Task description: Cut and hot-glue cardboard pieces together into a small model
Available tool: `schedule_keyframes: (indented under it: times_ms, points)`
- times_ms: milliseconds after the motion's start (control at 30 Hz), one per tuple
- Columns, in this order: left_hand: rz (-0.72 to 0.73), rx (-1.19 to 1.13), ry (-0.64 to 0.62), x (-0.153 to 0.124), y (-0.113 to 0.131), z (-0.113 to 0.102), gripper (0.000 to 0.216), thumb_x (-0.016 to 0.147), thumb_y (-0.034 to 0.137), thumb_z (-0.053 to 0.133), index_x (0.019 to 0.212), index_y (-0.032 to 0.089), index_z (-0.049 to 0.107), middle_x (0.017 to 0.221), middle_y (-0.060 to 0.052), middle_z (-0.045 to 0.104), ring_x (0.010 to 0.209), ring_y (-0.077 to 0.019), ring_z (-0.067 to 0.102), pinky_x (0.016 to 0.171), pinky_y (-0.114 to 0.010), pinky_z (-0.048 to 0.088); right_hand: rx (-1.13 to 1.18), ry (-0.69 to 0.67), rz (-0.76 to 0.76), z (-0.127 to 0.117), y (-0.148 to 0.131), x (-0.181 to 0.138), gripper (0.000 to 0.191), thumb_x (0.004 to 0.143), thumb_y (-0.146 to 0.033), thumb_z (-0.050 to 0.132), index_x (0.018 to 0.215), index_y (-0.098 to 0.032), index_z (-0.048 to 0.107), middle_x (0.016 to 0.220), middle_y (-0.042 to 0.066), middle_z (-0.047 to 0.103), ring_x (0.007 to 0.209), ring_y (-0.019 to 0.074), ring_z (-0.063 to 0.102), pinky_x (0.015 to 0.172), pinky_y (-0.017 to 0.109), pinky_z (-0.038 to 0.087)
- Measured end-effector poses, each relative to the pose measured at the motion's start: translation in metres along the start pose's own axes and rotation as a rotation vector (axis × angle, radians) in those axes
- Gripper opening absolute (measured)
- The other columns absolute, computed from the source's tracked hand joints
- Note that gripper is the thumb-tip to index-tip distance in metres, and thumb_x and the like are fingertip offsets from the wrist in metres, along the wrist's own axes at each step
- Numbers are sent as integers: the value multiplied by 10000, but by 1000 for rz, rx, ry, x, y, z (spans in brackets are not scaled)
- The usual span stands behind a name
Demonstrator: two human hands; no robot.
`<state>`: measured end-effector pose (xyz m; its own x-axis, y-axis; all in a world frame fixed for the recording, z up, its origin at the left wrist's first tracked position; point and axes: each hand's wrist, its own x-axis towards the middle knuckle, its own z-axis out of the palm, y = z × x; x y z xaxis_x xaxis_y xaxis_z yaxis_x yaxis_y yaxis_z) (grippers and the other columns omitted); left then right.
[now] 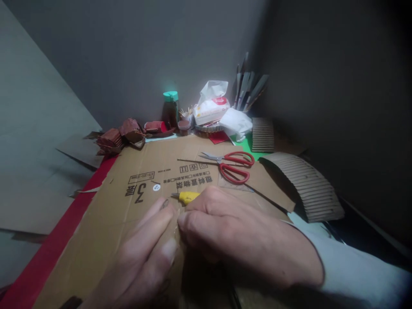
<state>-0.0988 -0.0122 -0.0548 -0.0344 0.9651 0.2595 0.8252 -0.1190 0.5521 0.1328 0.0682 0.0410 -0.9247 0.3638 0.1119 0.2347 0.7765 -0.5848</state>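
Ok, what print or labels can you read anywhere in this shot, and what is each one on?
"3" with a Chinese character beside it: large black print on the cardboard sheet, upside down from here.
Row of bold Chinese characters on the cardboard at mid-sheet: visible, too blurred to quote.
Boxed lines of small print on the cardboard: too small to read.
White round sticker: unreadable.
Tissue pack, red label: blurred, unreadable.

Both hands rest on the cardboard [128, 214], left hand [141, 262] beside right hand [238, 240], a knife [186, 197] just beyond their fingertips. Scissors [233, 166] lie farther back, right of centre. A bottle [171, 107] and tissue pack [210, 109] stand behind, by the wall.
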Motion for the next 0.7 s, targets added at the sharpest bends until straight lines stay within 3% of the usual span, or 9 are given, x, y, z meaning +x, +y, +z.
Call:
schedule_keyframes:
  times_ms: [100,233,500,700]
  points:
    - [-96,-1,33,1,15,2,423,858,492,532,1270,408,581,1435,85,540,1357,-288,448,1142,-463,312,27,41,-9,3,2,0,194,835,-55,513,682,-153,442,672,-24,495,607,93,407,530,263,248]
    - [-78,-40,18,2,25,5,398,888,504,462,1248,409,604,1417,84,560,1363,-282,432,1112,-428,371,50,86,-55,3,5,-2,175,822,-50,513,690,-146,452,674,-20,486,617,95,409,540,263,258]
    - [-67,-64,56,-2,16,5,387,848,473,535,1220,409,620,1419,77,559,1340,-305,467,1091,-448,406,-21,65,-5,4,3,-4,180,857,-90,488,698,-163,445,684,-5,526,624,115,437,541,274,251]
    - [-63,-94,50,-4,15,6,407,852,469,541,1253,413,584,1426,86,550,1357,-273,454,1141,-426,331,19,74,-21,4,3,-3,171,857,-106,467,704,-167,419,680,-15,500,621,108,416,530,288,214]
